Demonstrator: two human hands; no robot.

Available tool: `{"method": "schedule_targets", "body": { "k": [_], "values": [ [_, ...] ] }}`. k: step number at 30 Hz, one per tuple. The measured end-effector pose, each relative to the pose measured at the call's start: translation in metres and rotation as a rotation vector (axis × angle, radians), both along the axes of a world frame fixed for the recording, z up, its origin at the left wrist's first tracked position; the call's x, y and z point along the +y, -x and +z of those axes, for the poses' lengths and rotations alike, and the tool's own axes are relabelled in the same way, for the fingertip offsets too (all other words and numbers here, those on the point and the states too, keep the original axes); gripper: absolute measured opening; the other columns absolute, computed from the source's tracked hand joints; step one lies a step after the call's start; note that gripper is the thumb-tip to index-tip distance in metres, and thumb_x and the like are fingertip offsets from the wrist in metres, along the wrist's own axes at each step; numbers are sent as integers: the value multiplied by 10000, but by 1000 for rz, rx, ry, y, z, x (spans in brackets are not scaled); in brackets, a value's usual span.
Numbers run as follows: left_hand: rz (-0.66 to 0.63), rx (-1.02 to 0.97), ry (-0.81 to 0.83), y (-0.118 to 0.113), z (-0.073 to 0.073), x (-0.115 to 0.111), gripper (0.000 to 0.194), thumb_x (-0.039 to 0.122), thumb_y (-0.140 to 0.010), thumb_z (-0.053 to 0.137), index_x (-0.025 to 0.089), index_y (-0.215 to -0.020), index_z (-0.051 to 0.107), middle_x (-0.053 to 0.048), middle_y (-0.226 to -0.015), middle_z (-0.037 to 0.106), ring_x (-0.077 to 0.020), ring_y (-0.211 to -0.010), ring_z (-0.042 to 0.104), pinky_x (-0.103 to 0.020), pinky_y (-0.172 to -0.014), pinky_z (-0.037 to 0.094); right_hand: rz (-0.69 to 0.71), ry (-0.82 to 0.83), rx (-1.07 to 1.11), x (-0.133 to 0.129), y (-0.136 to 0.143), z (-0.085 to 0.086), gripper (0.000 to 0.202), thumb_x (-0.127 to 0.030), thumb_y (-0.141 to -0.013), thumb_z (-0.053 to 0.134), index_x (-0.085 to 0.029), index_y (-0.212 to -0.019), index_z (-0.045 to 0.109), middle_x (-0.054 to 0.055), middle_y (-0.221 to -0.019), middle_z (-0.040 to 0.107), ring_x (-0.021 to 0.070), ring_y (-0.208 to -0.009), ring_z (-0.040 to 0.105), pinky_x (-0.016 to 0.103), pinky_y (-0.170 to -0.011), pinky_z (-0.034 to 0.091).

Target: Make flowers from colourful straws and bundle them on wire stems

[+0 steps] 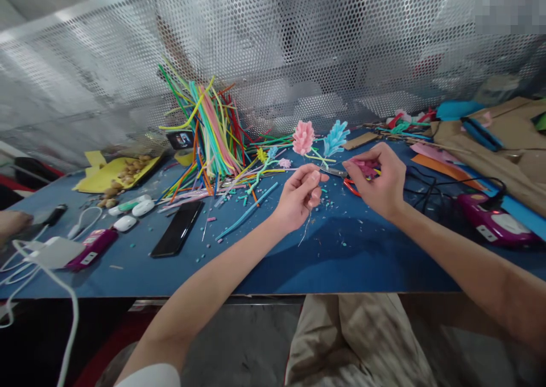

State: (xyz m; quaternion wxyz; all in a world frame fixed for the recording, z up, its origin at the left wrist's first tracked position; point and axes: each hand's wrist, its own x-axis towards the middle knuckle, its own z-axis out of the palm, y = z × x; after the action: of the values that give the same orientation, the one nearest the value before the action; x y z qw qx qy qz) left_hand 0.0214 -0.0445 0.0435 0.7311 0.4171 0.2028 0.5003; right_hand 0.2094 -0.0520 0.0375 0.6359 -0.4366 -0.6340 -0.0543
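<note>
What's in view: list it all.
Pipe cleaners: many, mixed, left
Flowers: several, pink, blue, yellow, centre
Scissors: one, red-handled, centre
Fuzzy piece: one, magenta, centre right
Phone: one, black, left
Power strips: two, purple, both sides
Gadgets: several, white, left
Sheet: one, yellow, left
Cables: several, white, black, sides
Cardboard: several, brown, right
Mesh panel: one, silver, behind
Table: one, blue, centre
Co-worker's hand: one, left edge
Trousers: one, beige, below
Left hand: one, centre
Right hand: one, holding fuzzy piece

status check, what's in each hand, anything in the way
Left hand pinched, thin wire trailing below. Right hand pinching magenta fuzzy piece. Red-handled scissors between hands, possibly in the way; contact unclear.
</note>
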Motion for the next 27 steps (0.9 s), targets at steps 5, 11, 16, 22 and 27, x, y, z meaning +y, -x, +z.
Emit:
{"method": "schedule_targets", "body": {
  "k": [5, 11, 16, 22, 27],
  "values": [
    [38, 49, -7, 0, 0, 0, 322, 308, -741, 870, 205, -956, 653, 30, -833, 707, -12, -502, 526, -114, -409, 384, 16, -18, 48, -1, 3, -2, 166, -358, -876, 726, -252, -839, 605, 38, -780, 621, 195, -688, 596, 376, -625, 502],
    [47, 39, -29, 1, 0, 1, 303, 295, -751, 865, 198, -953, 662, 28, -835, 709, -17, -536, 561, -119, -471, 460, 82, 1, 143, 3, 2, -5, 237, -378, -834, 769, -212, -942, 640, 39, -868, 658, 206, -782, 652, 394, -730, 536],
    [78, 5, -64, 4, 6, 6, 280, 279, -757, 859, 206, -942, 661, 33, -823, 707, -20, -562, 576, -118, -512, 491, 403, 127, 416, 17, 1, -16, 553, -437, -744, 832, -289, -1216, 585, 44, -1163, 609, 184, -886, 632, 367, -774, 560],
    [64, 88, -124, 2, 0, 6, 339, 341, -753, 860, 205, -978, 645, 27, -820, 712, -33, -547, 588, -140, -497, 496, 809, 497, 665, 14, 17, -24, 296, -425, -834, 768, -278, -1089, 734, 7, -962, 650, 115, -744, 574, 277, -684, 532],
    [7, 150, -167, -4, -12, 1, 322, 356, -793, 828, 196, -998, 639, 6, -843, 736, -66, -590, 650, -179, -557, 548, 902, 598, 860, 4, 29, -19, 178, -418, -781, 826, -277, -877, 777, -14, -839, 667, 109, -722, 600, 268, -700, 554]
  ]
}}
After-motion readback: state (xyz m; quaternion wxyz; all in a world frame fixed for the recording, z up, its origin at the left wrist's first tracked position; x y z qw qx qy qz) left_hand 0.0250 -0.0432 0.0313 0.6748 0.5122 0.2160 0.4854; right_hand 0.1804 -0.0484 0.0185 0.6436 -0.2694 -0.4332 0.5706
